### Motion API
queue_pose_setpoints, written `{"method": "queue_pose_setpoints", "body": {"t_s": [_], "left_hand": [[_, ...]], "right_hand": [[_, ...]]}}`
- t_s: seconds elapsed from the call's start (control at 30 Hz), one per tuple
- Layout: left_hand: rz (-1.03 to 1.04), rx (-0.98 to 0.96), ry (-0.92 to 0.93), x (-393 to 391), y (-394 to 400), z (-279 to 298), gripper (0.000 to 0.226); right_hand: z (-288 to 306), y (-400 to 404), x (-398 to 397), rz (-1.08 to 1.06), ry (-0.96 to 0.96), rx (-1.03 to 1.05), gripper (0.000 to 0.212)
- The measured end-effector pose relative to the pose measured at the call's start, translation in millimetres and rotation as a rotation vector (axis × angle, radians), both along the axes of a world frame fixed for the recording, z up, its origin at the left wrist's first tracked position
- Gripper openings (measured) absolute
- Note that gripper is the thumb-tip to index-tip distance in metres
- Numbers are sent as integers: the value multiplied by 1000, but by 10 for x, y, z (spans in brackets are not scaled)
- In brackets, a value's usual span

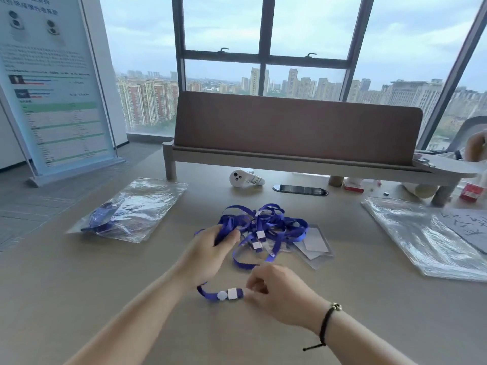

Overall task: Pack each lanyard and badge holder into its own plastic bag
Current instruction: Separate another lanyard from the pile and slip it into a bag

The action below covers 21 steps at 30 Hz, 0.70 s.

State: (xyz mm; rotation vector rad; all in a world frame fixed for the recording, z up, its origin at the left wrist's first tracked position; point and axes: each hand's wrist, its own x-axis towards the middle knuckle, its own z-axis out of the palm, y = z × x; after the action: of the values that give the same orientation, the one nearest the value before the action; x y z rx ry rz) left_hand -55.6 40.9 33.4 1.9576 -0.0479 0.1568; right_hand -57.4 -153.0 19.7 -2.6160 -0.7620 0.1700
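Lanyard (pixel 232 294) in both grips (stretched)

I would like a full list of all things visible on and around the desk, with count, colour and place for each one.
lanyards: tangled pile, count unclear, blue, desk centre
badge holders: count unclear, clear, right of the pile
packed bag: one, clear with blue lanyard inside, desk left
stack of empty bags: count unclear, clear, desk right
controller: one, white, under the shelf
divider panel: one, brown, back of desk
red boxes: two, far right under the shelf
poster stand: one, white and green, floor at left
left hand: grips blue lanyard straps at the pile
right hand: pinches a lanyard end near its white clip; black cord bracelet on wrist
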Motion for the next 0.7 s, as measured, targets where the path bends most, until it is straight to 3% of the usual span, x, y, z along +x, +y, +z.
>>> {"method": "queue_pose_setpoints", "body": {"t_s": [0.07, 0.17, 0.33, 0.43, 0.53, 0.63, 0.7], "left_hand": [[-76, 200, -39, -49, -36, -81, 34], [-194, 371, -45, -167, -197, -163, 26], [-313, 740, -92, -174, -485, -343, 46], [-322, 767, -189, -150, -628, -421, 21], [-264, 739, -218, -134, -698, -473, 12], [-242, 707, -202, -180, -811, -465, 22], [-264, 793, -202, -230, -897, -426, 37]], "right_hand": [[-55, -82, 36, -21, -3, 55, 13], [-54, -217, 19, -55, 53, 256, 18], [-38, -462, -41, -76, 193, 483, 21], [-25, -681, 6, -123, 174, 412, 17], [-1, -954, 212, -352, 113, 437, 24], [-48, -1170, 475, -671, -113, 300, 41], [-101, -1162, 603, -743, -147, 192, 57]]}}
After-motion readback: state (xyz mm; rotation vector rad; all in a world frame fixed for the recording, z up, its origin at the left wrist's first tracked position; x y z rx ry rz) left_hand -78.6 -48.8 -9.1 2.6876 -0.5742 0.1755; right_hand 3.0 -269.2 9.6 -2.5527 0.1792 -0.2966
